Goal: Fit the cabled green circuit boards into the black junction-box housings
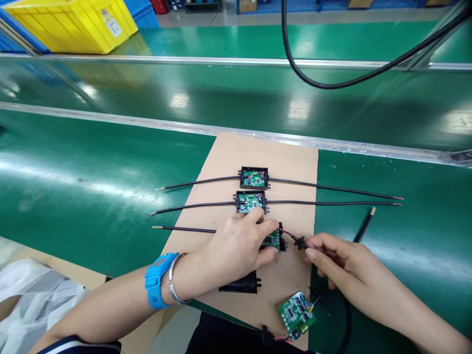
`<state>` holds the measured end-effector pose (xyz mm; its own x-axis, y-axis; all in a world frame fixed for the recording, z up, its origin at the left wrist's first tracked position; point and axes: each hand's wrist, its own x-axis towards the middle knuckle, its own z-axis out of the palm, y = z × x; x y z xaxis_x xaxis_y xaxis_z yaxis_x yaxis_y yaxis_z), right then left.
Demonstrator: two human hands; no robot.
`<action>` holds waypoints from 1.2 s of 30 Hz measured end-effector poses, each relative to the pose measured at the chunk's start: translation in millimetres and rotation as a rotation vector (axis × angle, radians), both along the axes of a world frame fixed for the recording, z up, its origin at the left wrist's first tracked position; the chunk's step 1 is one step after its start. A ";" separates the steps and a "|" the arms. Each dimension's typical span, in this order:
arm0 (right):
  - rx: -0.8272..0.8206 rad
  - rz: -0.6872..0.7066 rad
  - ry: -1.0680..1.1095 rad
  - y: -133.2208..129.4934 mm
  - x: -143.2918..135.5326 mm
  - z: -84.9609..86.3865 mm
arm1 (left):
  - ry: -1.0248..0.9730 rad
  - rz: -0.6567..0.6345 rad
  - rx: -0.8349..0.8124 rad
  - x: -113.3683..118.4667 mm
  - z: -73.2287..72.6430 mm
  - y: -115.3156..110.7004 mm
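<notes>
My left hand (245,236) grips a black plastic case with a green circuit board (272,239) in it, partly hidden under the fingers. A black cable (184,229) runs out of its left side. From the board's right, thin red wires lead to a black cable grommet (300,242), which lies outside the case. My right hand (341,263) pinches the cable just behind this grommet. Beyond my left hand, two open cases with boards, the far one (254,178) and the nearer one (250,200), have cables out both sides.
A cardboard sheet (291,162) lies under the work on the green bench. Nearer me are another black case (239,284), partly hidden by my arm, and a loose circuit board (297,314) with wires. A yellow bin (73,24) stands at the back left; a thick black cable (332,85) hangs at upper right.
</notes>
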<state>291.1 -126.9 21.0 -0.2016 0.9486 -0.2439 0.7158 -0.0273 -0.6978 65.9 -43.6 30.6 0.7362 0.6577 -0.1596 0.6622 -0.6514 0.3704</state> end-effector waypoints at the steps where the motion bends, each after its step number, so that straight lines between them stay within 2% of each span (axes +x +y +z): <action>1: 0.011 0.020 -0.018 1.8 -2.6 3.0 | 0.006 0.007 0.004 0.3 -0.2 0.0; 5: 0.058 0.169 -0.031 21.9 -14.7 13.8 | 0.013 0.007 0.017 1.2 -2.0 1.0; 9: -0.028 0.341 -0.052 46.6 -14.6 12.9 | 0.008 0.007 0.028 1.8 -3.1 2.1; 14: -0.095 0.461 -0.127 65.0 -7.1 8.4 | 0.022 0.017 0.044 3.9 -2.1 2.8; 19: -0.105 0.560 -0.249 80.7 -12.5 16.2 | 0.027 0.015 0.015 6.4 -1.0 5.0; 26: -0.274 0.597 -0.321 94.1 -20.4 20.9 | 0.033 0.033 -0.042 3.0 2.1 5.3; 33: -0.129 0.403 -0.499 62.4 -29.8 10.0 | 0.049 0.026 -0.058 4.9 0.8 9.1; 36: -0.091 0.424 -0.539 63.3 -30.9 10.2 | 0.075 0.034 -0.038 6.9 -0.6 9.2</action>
<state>260.3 -63.7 31.2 -0.3791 0.7858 -0.4888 0.9238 0.2901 -0.2500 72.8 -34.4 30.0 0.6984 0.6749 -0.2383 0.7106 -0.6144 0.3429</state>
